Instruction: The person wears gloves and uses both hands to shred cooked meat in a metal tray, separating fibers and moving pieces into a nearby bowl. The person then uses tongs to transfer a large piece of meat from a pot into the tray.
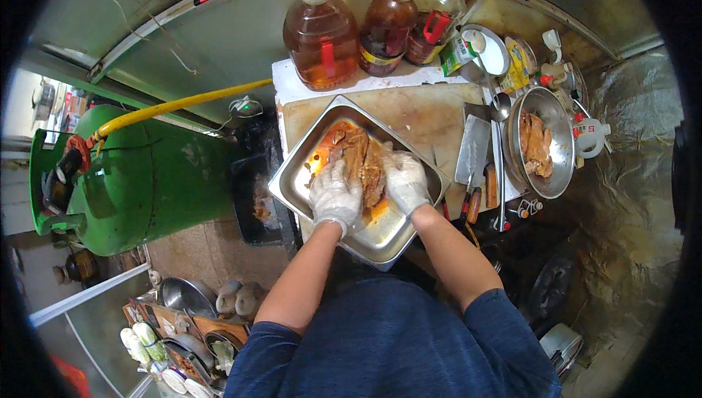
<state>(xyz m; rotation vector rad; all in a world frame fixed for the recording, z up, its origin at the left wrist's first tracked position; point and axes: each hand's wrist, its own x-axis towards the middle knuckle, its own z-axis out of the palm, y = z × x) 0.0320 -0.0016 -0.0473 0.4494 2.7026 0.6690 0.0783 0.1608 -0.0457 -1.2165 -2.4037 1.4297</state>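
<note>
A rectangular stainless steel tray [392, 239] lies before me, turned cornerwise and overlapping the cutting board [428, 118]. Pieces of brown cooked meat [359, 151] rest in it, with orange, oily liquid [318, 159] around them. Both hands wear thin, whitish disposable gloves. My left hand [335, 192] presses over the left side of the meat, fingers pointing away from me. Cupped against its right side is my right hand [407, 178], its fingertips partly hidden. The meat is held between the two hands.
A cleaver [473, 148] lies right of the tray, beside a ladle [500, 106]. Further right, a steel bowl [559, 162] holds more meat [536, 146]. Large oil jugs [323, 41] line the back. At left, a green gas cylinder [164, 178] carries a yellow hose [186, 103].
</note>
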